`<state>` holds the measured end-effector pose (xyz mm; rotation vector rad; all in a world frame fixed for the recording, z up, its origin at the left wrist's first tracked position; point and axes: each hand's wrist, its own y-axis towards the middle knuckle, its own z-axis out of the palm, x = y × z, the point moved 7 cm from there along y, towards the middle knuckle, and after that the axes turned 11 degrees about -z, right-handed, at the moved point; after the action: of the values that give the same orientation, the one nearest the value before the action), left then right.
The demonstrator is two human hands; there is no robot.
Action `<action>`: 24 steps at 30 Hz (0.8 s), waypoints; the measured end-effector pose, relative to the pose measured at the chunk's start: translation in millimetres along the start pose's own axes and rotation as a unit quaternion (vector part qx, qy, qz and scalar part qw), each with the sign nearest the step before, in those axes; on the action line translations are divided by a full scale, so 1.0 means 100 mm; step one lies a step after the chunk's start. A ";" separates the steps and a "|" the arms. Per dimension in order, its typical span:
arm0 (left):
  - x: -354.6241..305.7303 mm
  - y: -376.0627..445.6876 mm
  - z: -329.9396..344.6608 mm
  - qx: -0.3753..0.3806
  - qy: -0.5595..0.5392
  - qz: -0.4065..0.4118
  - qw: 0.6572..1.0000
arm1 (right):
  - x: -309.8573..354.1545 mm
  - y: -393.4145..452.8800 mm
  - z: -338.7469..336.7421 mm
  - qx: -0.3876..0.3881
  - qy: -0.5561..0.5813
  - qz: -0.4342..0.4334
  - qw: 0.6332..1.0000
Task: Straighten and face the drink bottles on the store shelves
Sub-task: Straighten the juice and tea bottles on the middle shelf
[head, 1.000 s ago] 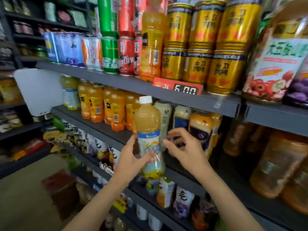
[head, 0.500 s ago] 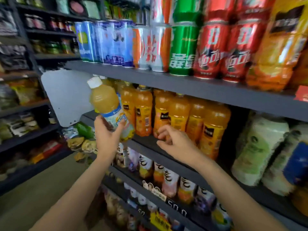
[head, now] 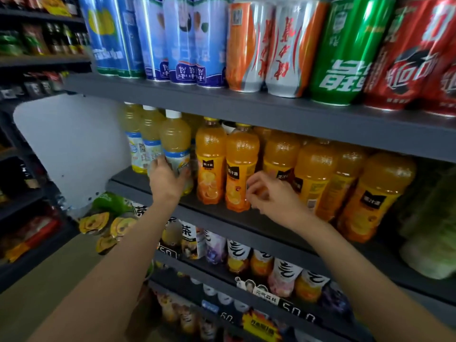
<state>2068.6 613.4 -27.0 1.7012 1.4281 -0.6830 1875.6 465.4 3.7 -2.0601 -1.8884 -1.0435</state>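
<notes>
The left hand (head: 167,180) grips a pale-yellow white-capped plastic juice bottle (head: 176,146) upright on the dark grey shelf (head: 217,215), while the right hand (head: 274,196), fingers loosely curled and holding nothing, hovers by an orange plastic juice bottle (head: 239,169).

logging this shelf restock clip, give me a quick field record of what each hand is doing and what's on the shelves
left hand: left hand holds the pale yellow bottle, upright on the middle shelf
right hand: right hand fingers curled at the front orange juice bottle; grip unclear
neighbours: two more pale bottles to the left, orange bottles to the right
upper shelf: cans
</notes>
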 end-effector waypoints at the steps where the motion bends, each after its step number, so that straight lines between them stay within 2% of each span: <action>1: -0.02 0.01 0.02 -0.003 -0.003 0.003 1.000 | -0.01 0.01 0.02 -0.003 -0.001 0.001 1.000; 3: -0.02 -0.03 0.03 -0.023 -0.012 0.003 1.000 | -0.03 0.01 0.03 -0.009 -0.007 -0.001 1.000; 6: -0.05 -0.34 -0.10 -0.117 -0.063 -0.003 0.991 | -0.10 -0.10 -0.08 -0.019 -0.044 -0.001 0.999; 8: -0.30 -0.68 -0.10 -0.123 -0.140 0.078 0.979 | -0.14 -0.22 -0.21 -0.017 -0.063 0.006 0.998; 11: -0.92 -1.32 0.17 0.008 -0.213 0.220 0.952 | -0.17 -0.55 -0.47 0.011 -0.076 0.022 0.997; 13: -1.30 -1.77 0.31 0.052 -0.256 0.262 0.929 | -0.16 -0.85 -0.72 0.032 -0.106 0.028 0.993; 16: -1.78 -2.41 0.55 0.103 -0.313 0.275 0.903 | -0.21 -1.48 -1.27 0.038 -0.132 0.073 0.988; 19: -2.30 -3.15 1.00 0.194 -0.288 0.275 0.897 | -0.46 -2.44 -1.99 0.017 -0.178 0.151 0.972; 22: -2.78 -4.32 1.52 0.328 -0.230 0.277 0.873 | -0.81 -3.77 -2.74 -0.028 -0.202 0.247 0.947; 24: -3.06 -5.31 1.71 0.371 -0.221 0.317 0.844 | -1.03 -4.75 -3.15 -0.046 -0.205 0.310 0.927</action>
<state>1500.6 329.6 7.0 2.2181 0.1995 -1.2212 1321.0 299.3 20.7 -2.8205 -1.1521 -0.5791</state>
